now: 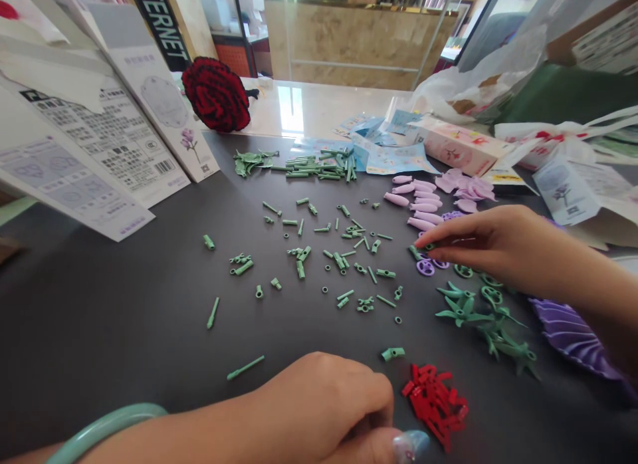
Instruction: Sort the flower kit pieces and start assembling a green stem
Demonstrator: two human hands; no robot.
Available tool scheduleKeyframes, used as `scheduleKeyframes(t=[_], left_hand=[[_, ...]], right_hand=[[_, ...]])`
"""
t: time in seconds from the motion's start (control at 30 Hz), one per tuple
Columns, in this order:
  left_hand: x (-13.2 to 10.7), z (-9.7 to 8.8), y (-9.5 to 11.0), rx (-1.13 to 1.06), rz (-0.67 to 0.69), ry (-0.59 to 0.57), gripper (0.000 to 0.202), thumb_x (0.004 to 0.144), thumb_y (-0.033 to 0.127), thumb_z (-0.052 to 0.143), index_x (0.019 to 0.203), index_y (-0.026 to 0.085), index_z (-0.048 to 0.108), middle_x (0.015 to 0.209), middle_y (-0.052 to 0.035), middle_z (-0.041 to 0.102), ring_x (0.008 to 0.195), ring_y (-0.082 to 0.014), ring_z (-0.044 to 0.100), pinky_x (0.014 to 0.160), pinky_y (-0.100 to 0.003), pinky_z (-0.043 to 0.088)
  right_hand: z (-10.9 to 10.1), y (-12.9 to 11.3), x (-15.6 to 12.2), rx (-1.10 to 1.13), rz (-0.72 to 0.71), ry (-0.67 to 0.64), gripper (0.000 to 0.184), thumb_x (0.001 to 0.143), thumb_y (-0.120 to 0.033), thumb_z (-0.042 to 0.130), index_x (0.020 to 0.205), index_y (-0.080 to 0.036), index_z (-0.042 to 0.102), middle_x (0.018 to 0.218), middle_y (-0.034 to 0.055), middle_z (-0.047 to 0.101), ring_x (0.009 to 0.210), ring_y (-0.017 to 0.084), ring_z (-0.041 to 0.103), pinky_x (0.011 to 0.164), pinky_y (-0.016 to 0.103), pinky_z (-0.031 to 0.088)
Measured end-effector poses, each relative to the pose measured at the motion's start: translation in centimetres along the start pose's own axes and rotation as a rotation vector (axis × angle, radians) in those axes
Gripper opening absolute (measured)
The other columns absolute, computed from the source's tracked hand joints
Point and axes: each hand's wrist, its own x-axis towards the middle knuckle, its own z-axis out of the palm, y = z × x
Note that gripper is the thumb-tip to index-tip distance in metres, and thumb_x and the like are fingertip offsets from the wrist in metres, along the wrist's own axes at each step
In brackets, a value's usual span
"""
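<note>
My right hand (483,241) reaches in from the right, its fingers pinched on a small green plastic piece (415,252). Just under those fingertips lie purple spoked rings (425,268). My left hand (333,404) is at the front edge of the view, fingers curled under; whatever they hold, if anything, is hidden. To the right of its thumb sits a pile of red plastic pieces (438,401). A green connector (393,353) lies between that pile and the left knuckles. Green star-shaped leaf parts (461,311) spread below the right hand.
Small green connectors and rods (343,259) are scattered over the dark table (124,304). Behind them lie green sticks (314,166), pink pods (423,203) and blue paper (393,151). White boxes (154,85) stand at left, near a red-black flower (216,95). A purple ridged piece (573,338) is at right.
</note>
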Motion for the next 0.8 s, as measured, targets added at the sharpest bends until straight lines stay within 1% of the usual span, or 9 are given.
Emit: scheduleKeyframes(t=[0.13, 0.23, 0.3, 0.37, 0.47, 0.53, 0.63, 0.7, 0.8], left_hand=[[0.0, 0.0, 0.1, 0.0, 0.005, 0.009, 0.028, 0.101, 0.034, 0.051, 0.078, 0.019, 0.051, 0.075, 0.0033, 0.056, 0.063, -0.01, 0.046, 0.06, -0.02, 0.036], [0.0, -0.1, 0.1, -0.016, -0.002, -0.002, 0.028, 0.102, 0.033, 0.051, 0.078, 0.019, 0.051, 0.074, 0.0036, 0.055, 0.062, -0.0097, 0.046, 0.059, -0.019, 0.035], [0.1, -0.2, 0.1, -0.03, -0.011, -0.012, 0.028, 0.101, 0.033, 0.052, 0.077, 0.019, 0.051, 0.073, 0.0037, 0.055, 0.061, -0.0097, 0.046, 0.058, -0.019, 0.035], [0.2, -0.3, 0.2, -0.032, -0.017, -0.022, 0.027, 0.101, 0.032, 0.053, 0.077, 0.019, 0.051, 0.073, 0.0038, 0.054, 0.061, -0.0096, 0.046, 0.058, -0.019, 0.035], [0.2, -0.4, 0.2, -0.034, -0.023, -0.026, 0.025, 0.1, 0.03, 0.055, 0.078, 0.019, 0.052, 0.074, 0.0038, 0.054, 0.061, -0.0096, 0.045, 0.058, -0.019, 0.036], [0.2, -0.3, 0.2, -0.047, -0.031, -0.03, 0.025, 0.099, 0.03, 0.057, 0.077, 0.019, 0.052, 0.073, 0.0041, 0.054, 0.06, -0.0093, 0.045, 0.057, -0.018, 0.036], [0.0, -0.2, 0.3, -0.061, -0.036, -0.03, 0.025, 0.099, 0.03, 0.058, 0.077, 0.019, 0.051, 0.072, 0.0043, 0.054, 0.06, -0.009, 0.045, 0.057, -0.018, 0.035], [0.0, -0.2, 0.3, -0.051, -0.028, -0.021, 0.025, 0.099, 0.03, 0.059, 0.077, 0.019, 0.052, 0.073, 0.0043, 0.054, 0.061, -0.009, 0.046, 0.058, -0.017, 0.036], [-0.1, -0.2, 0.3, -0.025, -0.016, -0.015, 0.024, 0.099, 0.029, 0.059, 0.078, 0.018, 0.052, 0.074, 0.0045, 0.054, 0.062, -0.0088, 0.046, 0.06, -0.017, 0.037]], right_hand=[[0.2, -0.2, -0.1, 0.22, 0.036, -0.066, 0.029, 0.07, -0.039, 0.073, 0.09, -0.02, 0.081, 0.081, 0.0064, 0.078, 0.071, 0.022, 0.07, 0.063, 0.034, 0.056], [0.4, -0.3, -0.3, 0.365, 0.13, -0.129, 0.035, 0.068, -0.039, 0.079, 0.097, -0.02, 0.081, 0.078, 0.0065, 0.077, 0.072, 0.022, 0.072, 0.063, 0.033, 0.057], [0.5, -0.4, -0.4, 0.45, 0.186, -0.187, 0.034, 0.067, -0.038, 0.081, 0.097, -0.021, 0.081, 0.076, 0.006, 0.077, 0.074, 0.023, 0.074, 0.066, 0.033, 0.059], [0.7, -0.5, -0.6, 0.51, 0.209, -0.217, 0.031, 0.069, -0.038, 0.082, 0.096, -0.023, 0.081, 0.076, 0.0053, 0.077, 0.074, 0.021, 0.074, 0.069, 0.032, 0.059], [0.9, -1.0, -1.0, 0.627, 0.173, -0.231, 0.025, 0.073, -0.035, 0.08, 0.096, -0.025, 0.08, 0.07, 0.0025, 0.073, 0.067, 0.017, 0.07, 0.062, 0.026, 0.055], [1.0, -1.6, -1.3, 0.777, 0.147, -0.275, 0.018, 0.074, -0.028, 0.077, 0.091, -0.024, 0.079, 0.066, 0.0003, 0.068, 0.06, 0.014, 0.066, 0.057, 0.023, 0.054], [1.3, -2.5, -1.7, 0.95, 0.156, -0.355, 0.009, 0.077, -0.022, 0.072, 0.085, -0.022, 0.076, 0.068, -0.0007, 0.063, 0.058, 0.011, 0.062, 0.055, 0.021, 0.053], [1.5, -2.6, -1.8, 1.0, 0.153, -0.382, 0.008, 0.079, -0.024, 0.072, 0.085, -0.021, 0.075, 0.07, -0.0007, 0.062, 0.058, 0.01, 0.059, 0.053, 0.019, 0.051], [1.9, -2.4, -1.7, 1.049, 0.142, -0.355, 0.014, 0.081, -0.033, 0.076, 0.082, -0.02, 0.073, 0.074, 0.0001, 0.062, 0.058, 0.008, 0.055, 0.053, 0.018, 0.046]])
